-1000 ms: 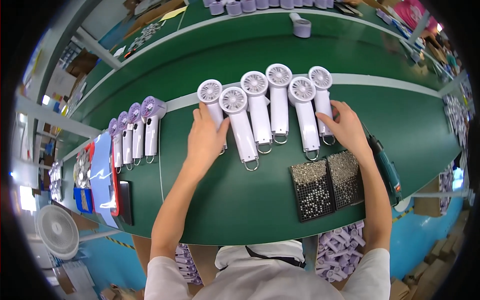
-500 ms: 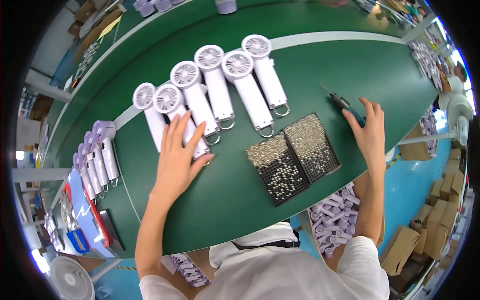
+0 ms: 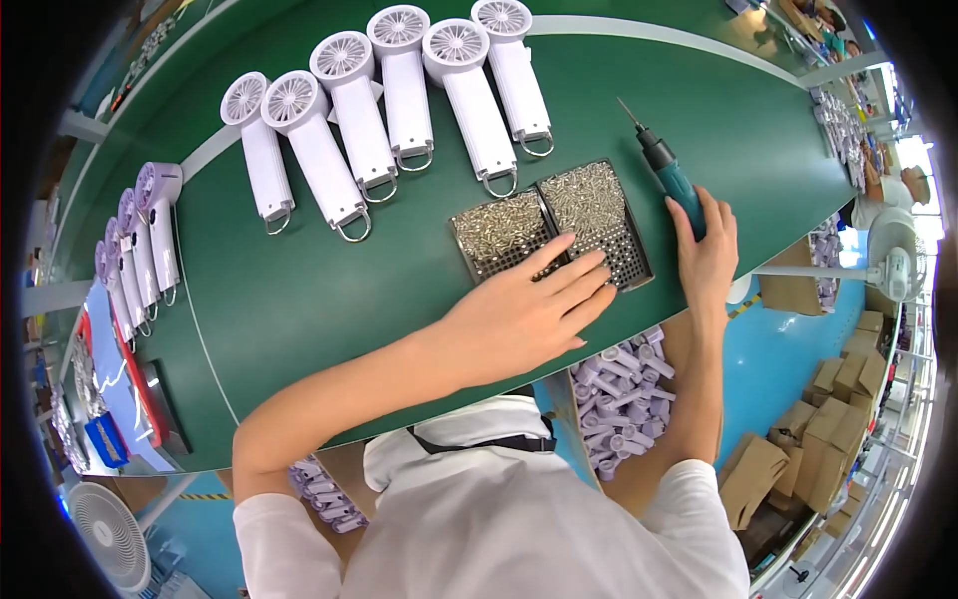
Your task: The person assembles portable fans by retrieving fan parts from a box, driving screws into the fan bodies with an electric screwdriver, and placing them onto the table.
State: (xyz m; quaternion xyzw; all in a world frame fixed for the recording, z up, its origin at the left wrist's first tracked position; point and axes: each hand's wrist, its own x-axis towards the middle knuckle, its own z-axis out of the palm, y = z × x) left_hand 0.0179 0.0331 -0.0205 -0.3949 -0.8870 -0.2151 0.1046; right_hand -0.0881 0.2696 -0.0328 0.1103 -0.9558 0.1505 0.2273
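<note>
My left hand reaches across the front of two black perforated trays, its fingers spread and stretched out over their near part. Small metal screws are heaped at the far end of the trays, and more sit in the holes; the hand hides part of the left tray. My right hand is closed round the back end of a teal and black electric screwdriver, whose thin bit points away from me. Several pale lilac handheld fans lie in a row beyond the trays, metal loops toward me.
More lilac fans lie at the left of the green table. Below its front edge, a box of lilac fan parts stands near my right arm. Cardboard boxes and a white floor fan are to the right.
My left hand has left the fans and moved right to the screw trays. My right hand has closed round the screwdriver. The whole view has shifted, with the table items appearing higher.
</note>
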